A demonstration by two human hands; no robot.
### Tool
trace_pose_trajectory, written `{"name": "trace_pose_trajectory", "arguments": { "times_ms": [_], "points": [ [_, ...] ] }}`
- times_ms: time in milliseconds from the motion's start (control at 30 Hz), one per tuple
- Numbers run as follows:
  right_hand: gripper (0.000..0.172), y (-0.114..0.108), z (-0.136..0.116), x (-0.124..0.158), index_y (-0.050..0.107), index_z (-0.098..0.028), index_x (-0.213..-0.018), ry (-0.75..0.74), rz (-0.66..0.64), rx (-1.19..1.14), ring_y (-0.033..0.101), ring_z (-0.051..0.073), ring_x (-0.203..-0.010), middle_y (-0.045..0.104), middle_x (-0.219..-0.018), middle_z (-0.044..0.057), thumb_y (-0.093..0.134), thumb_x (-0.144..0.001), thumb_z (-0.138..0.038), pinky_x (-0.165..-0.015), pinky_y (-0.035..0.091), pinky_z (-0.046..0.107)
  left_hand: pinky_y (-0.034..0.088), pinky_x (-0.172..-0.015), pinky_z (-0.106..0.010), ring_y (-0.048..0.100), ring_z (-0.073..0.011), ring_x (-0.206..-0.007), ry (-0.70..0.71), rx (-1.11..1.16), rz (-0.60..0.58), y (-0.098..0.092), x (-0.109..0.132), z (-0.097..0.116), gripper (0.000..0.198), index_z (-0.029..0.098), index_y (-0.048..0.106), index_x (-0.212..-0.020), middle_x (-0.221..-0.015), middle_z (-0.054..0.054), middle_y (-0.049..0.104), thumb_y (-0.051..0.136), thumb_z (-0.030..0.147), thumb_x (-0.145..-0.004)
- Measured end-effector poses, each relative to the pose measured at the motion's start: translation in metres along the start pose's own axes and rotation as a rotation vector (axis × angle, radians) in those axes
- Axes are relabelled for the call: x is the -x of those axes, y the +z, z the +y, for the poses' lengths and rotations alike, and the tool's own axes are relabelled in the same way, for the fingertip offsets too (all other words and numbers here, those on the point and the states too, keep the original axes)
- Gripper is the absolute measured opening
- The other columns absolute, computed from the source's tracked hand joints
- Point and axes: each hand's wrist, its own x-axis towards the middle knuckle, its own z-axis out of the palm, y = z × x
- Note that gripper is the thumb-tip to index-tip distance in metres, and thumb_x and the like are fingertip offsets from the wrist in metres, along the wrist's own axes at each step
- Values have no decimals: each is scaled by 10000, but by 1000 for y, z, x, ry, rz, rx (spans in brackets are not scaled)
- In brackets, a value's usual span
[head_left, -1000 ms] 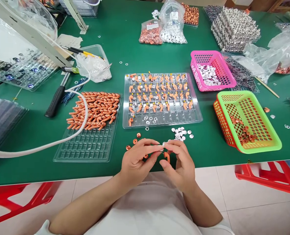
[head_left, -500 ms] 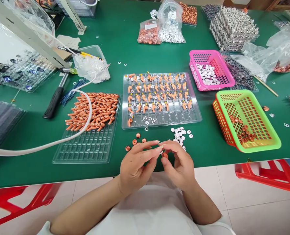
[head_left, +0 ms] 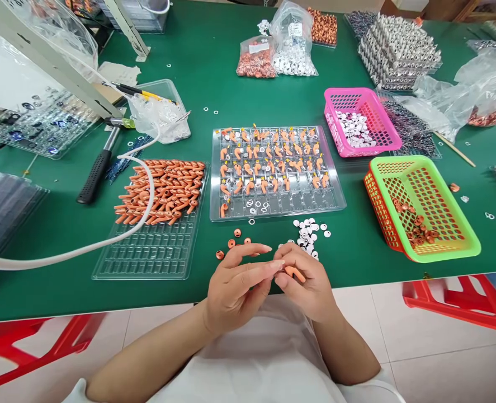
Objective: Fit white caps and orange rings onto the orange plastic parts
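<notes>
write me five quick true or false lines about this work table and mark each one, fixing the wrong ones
1. The right hand holds an orange piece. True.
2. The pink basket is full of orange parts. False: it holds white discs.
3. A hammer with a black handle lies on the green table. True.
4. The left hand is gripping the hammer. False: its fingertips are close against the fingers of the right hand.
5. Loose discs lie on the table, between the clear tray and the right hand. True.
</notes>
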Motion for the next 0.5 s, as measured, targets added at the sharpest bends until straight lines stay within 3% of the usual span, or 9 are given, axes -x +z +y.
{"name": "trace_pose_trajectory", "arguments": {
  "times_ms": [133, 233, 500],
  "points": [
    [104, 3, -2, 3, 672, -225, -910, -111, 98, 145, 589, 174, -764, 635, -847, 44, 580, -922, -273, -667, 477, 315, 557, -897, -343, 685, -188, -981, -12, -7, 26, 1, -1, 1, 379, 242, 638, -1159, -869, -8, 775, 620, 24, -849],
    [153, 6, -1, 6, 644, -231, -1035, -91, 145, 146, 590, 174, -760, 653, -886, 51, 547, -917, -223, -677, 493, 322, 559, -888, -334, 690, -182, -958, -28, -20, 47, 3, 0, 2, 360, 237, 644, -1139, -843, -6, 770, 630, 28, -847],
    [107, 9, 5, 8, 583, -237, -899, -17, 137, -35, 589, 164, -766, 621, -859, 25, 576, -866, -135, -659, 487, 294, 565, -883, -327, 708, -183, -950, -59, -38, 91, 7, 3, 2, 369, 238, 656, -1099, -869, -8, 779, 662, 7, -811]
  ]
}}
